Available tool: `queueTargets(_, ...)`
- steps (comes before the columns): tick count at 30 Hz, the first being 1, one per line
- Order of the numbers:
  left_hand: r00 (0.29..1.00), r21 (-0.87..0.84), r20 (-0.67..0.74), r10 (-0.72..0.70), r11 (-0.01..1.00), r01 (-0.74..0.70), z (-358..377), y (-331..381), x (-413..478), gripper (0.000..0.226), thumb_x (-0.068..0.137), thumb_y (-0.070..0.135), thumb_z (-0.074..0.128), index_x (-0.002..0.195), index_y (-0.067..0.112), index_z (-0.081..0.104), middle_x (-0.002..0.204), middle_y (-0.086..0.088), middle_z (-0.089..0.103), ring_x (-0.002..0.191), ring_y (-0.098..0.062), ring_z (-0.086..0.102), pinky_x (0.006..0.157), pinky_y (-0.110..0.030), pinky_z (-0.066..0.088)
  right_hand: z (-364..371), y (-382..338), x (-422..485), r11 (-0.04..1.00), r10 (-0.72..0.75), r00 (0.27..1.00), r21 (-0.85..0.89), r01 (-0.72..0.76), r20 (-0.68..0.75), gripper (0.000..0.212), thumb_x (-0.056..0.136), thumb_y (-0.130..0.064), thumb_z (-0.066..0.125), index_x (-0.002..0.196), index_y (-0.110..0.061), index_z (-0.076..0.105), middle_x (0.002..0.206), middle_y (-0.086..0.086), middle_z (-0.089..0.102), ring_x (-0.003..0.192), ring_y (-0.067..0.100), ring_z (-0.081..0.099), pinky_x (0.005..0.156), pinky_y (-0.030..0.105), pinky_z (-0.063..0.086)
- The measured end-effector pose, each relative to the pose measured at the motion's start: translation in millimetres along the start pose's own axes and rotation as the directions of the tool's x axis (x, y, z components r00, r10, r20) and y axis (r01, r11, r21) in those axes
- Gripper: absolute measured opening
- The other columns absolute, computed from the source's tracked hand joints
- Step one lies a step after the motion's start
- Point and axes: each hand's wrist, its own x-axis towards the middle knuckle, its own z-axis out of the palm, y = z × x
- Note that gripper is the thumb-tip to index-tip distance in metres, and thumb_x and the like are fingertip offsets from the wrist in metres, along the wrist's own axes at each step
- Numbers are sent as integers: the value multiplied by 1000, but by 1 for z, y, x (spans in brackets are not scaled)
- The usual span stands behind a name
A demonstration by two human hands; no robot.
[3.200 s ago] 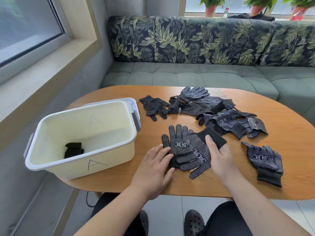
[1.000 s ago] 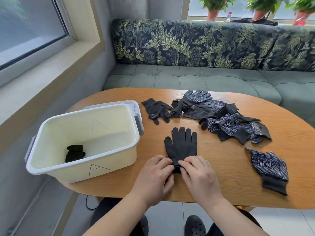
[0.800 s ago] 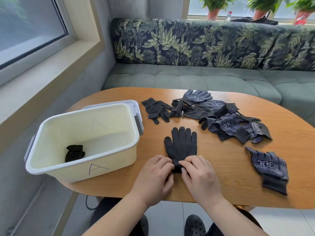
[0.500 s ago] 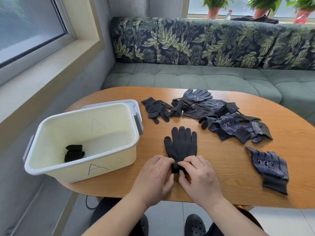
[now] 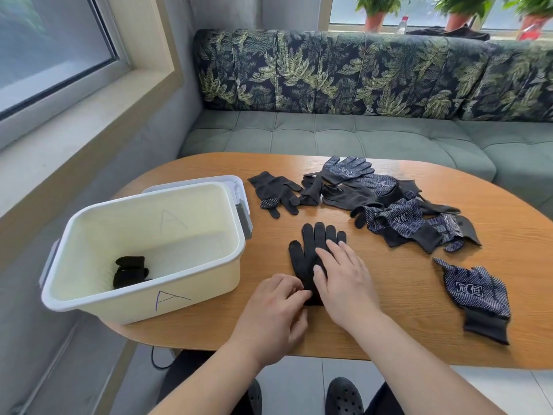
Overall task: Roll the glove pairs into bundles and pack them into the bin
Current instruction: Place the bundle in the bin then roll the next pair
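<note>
Black glove pair [image 5: 311,253] lies flat on the tabletop [image 5: 419,324] just right of the bin [image 5: 194,292]: my left hand [image 5: 275,310] pinches its cuff, my right hand [image 5: 344,280] presses it with straight fingers. One bundle [image 5: 130,272] is packed; I judge most of the job is ahead, with loose gloves [image 5: 389,205] unrolled far right.

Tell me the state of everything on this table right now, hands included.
bin, open, upright.
glove bundle, rolled, lying in the bin.
black glove, flat on the table, unrolled.
left hand, fingers pinching the black glove's cuff.
right hand, flat, pressing on the black glove.
glove pile, loose, unrolled.
dotted glove, lying flat, apart from the pile.
</note>
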Motion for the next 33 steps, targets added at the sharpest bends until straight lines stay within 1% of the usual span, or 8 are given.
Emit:
queueTargets(5, 1000, -25, -5, 2, 1000, -2, -1, 0, 2, 30, 100, 30, 59, 125, 20, 73, 124, 4, 62, 121, -20, 55, 102, -36, 47, 3, -10, 29, 993, -33, 976, -106, 56, 213, 61, 112, -52, 29, 168, -27, 27, 179, -1, 15, 165, 22, 9, 134, 41, 13)
queueTargets(9, 1000, -13, 2, 3, 1000, -3, -2, 1, 2, 30, 100, 31, 58, 125, 21, 72, 125, 3, 61, 122, -20, 55, 103, -36, 47, 0, -21, 46, 989, 31, 981, -147, -3, 190, 64, 112, -53, 28, 170, -26, 19, 180, 2, 6, 166, 27, 2, 134, 44, 10)
queueTargets(12, 1000, -13, 13, -2, 1000, 2, -3, 1, 2, 31, 100, 32, 57, 127, 22, 71, 127, 3, 61, 123, -20, 54, 103, -36, 46, 7, -23, 55, 988, 52, 970, -152, -15, 239, 69, 110, -60, 23, 171, -29, 12, 180, 2, 0, 166, 28, -4, 134, 47, 6)
queueTargets(19, 994, -54, 37, -105, 993, 107, -6, 5, 2, 49, 99, 37, 57, 144, 19, 51, 148, -1, 47, 135, -22, 47, 115, -37, 43, 20, -16, 59, 981, 70, 968, -193, -23, 242, 74, 106, -69, 11, 171, -35, -3, 179, -2, -14, 165, 25, -16, 133, 50, -4)
queueTargets(24, 988, -49, 67, -141, 988, 145, -8, 5, 4, 66, 105, 42, 48, 163, 19, 29, 173, -1, 20, 161, -17, 20, 131, -35, 23, 15, -19, 47, 984, 37, 966, -179, 10, 257, 77, 100, -62, 0, 170, -32, -10, 178, 0, -21, 164, 27, -19, 134, 50, -2)
queueTargets(28, 964, -29, 151, -218, 974, 225, -8, 5, 7, 76, 110, 54, 34, 171, 22, 3, 179, 4, -4, 164, -7, -5, 131, -24, -2, 16, -26, 23, 983, -8, 970, -176, 52, 242, 86, 89, -65, -15, 170, -34, -10, 178, -2, -19, 165, 25, -18, 134, 49, -1)
queueTargets(30, 958, -32, 173, -227, 971, 236, -12, 7, 9, 76, 112, 56, 32, 171, 23, -3, 179, 6, -3, 163, -5, -4, 127, -19, -7, 18, -22, 19, 994, -31, 979, -95, 51, 204, 79, 98, -66, -6, 171, -35, -3, 179, -5, -15, 165, 21, -16, 134, 48, 1)
queueTargets(33, 953, -51, 191, -235, 967, 249, -15, 8, 9, 75, 112, 55, 33, 171, 23, 0, 178, 5, 10, 162, -7, 6, 129, -19, -4, 15, -8, 16, 978, -51, 996, 208, 34, 77, 60, 113, -47, 35, 169, -31, 23, 180, -8, 1, 166, 15, -6, 134, 48, 11)
